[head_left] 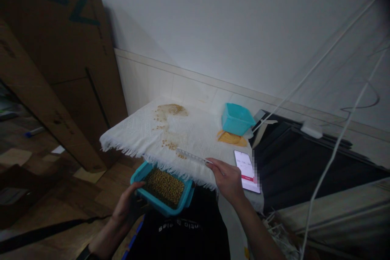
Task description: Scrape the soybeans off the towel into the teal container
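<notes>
My left hand grips the left rim of a turquoise plastic tub, thumb over the edge. Small round tan beans, like soybeans, fill its bottom. The tub is held below the fringed front edge of a white cloth. In my right hand, fingers closed, is a thin white strip with a row of marks along it; its exact kind cannot be made out. The strip's far end touches or hovers by a few loose beans near the fringe. More beans lie scattered towards the back of the cloth.
A second turquoise tub stands at the back right, by a yellow cloth-like piece. A lit phone lies at the right edge. Large cardboard boxes rise on the left. White cables hang on the right.
</notes>
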`<state>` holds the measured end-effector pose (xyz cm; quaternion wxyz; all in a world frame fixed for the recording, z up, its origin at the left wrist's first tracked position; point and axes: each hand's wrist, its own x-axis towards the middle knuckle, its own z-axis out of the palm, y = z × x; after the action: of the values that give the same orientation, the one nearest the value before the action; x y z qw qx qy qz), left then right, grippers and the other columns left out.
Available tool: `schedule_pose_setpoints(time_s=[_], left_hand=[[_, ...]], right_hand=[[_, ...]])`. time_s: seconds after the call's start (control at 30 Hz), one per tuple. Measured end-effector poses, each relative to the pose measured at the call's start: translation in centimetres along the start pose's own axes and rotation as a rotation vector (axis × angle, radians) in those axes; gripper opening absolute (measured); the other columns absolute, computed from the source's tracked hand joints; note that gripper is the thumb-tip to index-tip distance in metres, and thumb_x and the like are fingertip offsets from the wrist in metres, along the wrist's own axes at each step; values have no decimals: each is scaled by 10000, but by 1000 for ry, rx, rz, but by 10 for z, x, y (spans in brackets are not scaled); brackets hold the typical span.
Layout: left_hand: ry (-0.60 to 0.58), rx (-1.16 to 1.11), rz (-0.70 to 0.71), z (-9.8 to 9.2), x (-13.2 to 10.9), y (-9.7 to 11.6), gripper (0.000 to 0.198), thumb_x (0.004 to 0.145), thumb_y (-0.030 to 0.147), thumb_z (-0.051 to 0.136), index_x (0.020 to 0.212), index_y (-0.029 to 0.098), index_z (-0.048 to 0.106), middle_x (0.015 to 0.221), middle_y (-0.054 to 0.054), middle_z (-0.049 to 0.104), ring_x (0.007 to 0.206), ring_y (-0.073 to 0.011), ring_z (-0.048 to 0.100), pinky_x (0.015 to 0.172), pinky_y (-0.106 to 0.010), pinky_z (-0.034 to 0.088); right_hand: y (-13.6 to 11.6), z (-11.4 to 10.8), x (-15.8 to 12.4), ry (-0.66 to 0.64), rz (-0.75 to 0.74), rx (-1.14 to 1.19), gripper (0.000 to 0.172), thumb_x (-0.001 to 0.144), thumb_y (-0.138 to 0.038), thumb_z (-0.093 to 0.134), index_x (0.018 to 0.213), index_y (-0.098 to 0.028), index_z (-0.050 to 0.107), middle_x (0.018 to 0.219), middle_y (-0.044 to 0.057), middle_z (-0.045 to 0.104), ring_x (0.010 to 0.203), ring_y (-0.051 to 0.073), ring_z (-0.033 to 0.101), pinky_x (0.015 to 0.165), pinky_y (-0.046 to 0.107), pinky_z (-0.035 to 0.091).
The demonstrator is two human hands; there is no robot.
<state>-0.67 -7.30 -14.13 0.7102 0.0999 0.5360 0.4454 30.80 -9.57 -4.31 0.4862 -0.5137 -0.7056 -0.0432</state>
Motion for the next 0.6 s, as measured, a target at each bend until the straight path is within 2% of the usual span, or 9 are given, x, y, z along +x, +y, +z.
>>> schedule_pose_setpoints(time_s=[0.33,0.43,0.6], left_hand=[[3,-5,-20,2,-2,4,242,616,364,887,678,197,723,654,-51,644,651,-256,631,574,-405,617],[19,-4,-21,4,-5,6,203,643,345,868,683,206,724,648,-42,635,656,-254,628,582,-408,618],[30,-11,-18,4,-6,8,193,673,342,841,672,209,702,664,-48,631,661,-256,619,576,-415,614]], right_hand=[[-23,4,-3,-57,-151,-121,306,1081,-205,548,1017,-198,848,923,41,873,754,193,848,731,243,685],[-26,7,1,-41,-96,-100,299,1068,-208,558,1017,-222,852,923,33,874,771,199,851,739,247,683],[-20,21,20,86,49,-91,269,1028,-246,603,1009,-202,867,904,67,872,717,228,842,693,261,672]])
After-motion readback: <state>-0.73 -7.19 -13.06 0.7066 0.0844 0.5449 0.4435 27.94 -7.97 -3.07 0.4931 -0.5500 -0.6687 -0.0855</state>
